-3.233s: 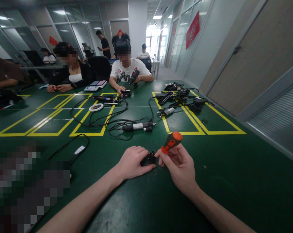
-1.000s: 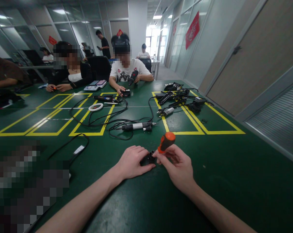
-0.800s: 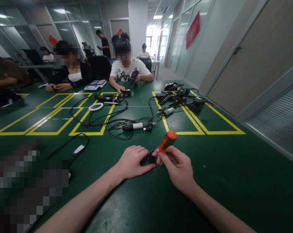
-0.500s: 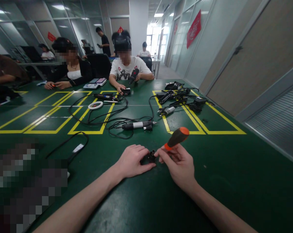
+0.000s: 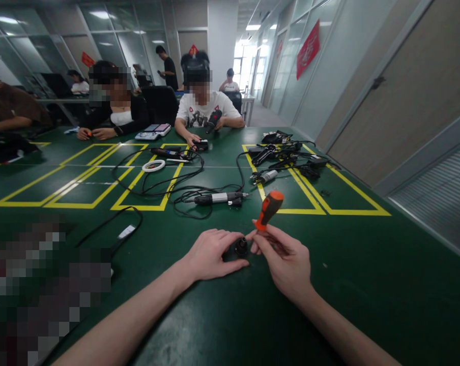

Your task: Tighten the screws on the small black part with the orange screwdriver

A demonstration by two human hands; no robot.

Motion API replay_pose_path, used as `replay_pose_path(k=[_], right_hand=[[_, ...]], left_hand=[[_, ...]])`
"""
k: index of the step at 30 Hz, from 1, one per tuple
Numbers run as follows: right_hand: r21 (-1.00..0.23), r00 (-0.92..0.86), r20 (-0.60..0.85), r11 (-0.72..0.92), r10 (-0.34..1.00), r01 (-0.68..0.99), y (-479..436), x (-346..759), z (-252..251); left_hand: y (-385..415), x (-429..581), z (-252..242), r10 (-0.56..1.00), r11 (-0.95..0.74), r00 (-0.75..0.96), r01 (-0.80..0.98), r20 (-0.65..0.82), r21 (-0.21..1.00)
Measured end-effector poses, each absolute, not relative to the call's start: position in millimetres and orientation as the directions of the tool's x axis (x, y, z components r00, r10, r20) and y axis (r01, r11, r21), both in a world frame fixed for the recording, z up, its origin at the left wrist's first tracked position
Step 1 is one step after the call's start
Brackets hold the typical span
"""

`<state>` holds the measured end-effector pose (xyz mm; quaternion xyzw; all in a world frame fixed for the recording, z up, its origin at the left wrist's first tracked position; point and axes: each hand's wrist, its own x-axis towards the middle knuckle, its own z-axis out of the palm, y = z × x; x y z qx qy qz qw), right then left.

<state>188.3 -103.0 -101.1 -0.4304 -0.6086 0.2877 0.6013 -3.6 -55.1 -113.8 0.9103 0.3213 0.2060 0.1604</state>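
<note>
On the green table, my left hand (image 5: 210,254) lies with its fingers and thumb curled around a small black round part (image 5: 240,246) that has a short collar on top. My right hand (image 5: 287,256) grips a screwdriver (image 5: 270,209) low down, near the neck of its black and orange handle. The handle leans up and to the right, above the fingertips. Most of the shaft and its tip are hidden by my right fingers, which are close beside the black part.
Beyond my hands lies a grey-black electric screwdriver (image 5: 218,198) with its cord. Tangled cables and tools (image 5: 279,152) sit at the back right, near a white tape roll (image 5: 153,165). Across the table a co-worker (image 5: 209,109) holds a black tool. Pixelated items fill the left.
The screwdriver handle has swung to the left and stands steeper than before. My left hand stays around the black part. The whole view has shifted slightly.
</note>
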Motion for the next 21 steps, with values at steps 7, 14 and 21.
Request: replay_pose_path(k=[7, 14, 21], right_hand=[[-0.848, 0.089, 0.528, 0.521, 0.844, 0.093, -103.6, 184.4, -107.7], [-0.768, 0.077, 0.608, 0.561, 0.791, 0.309, -105.6, 188.9, -106.5], [-0.704, 0.030, 0.650, 0.587, 0.759, 0.400, -103.2, 188.7, -89.6]], left_hand=[[-54.9, -1.8, -113.7, 0.654, -0.745, 0.714, 0.551, 0.249, 0.377], [-54.9, -1.0, -113.2, 0.650, -0.749, 0.714, 0.544, 0.260, 0.379], [-55.0, -1.5, -113.3, 0.644, -0.756, 0.718, 0.543, 0.264, 0.366]])
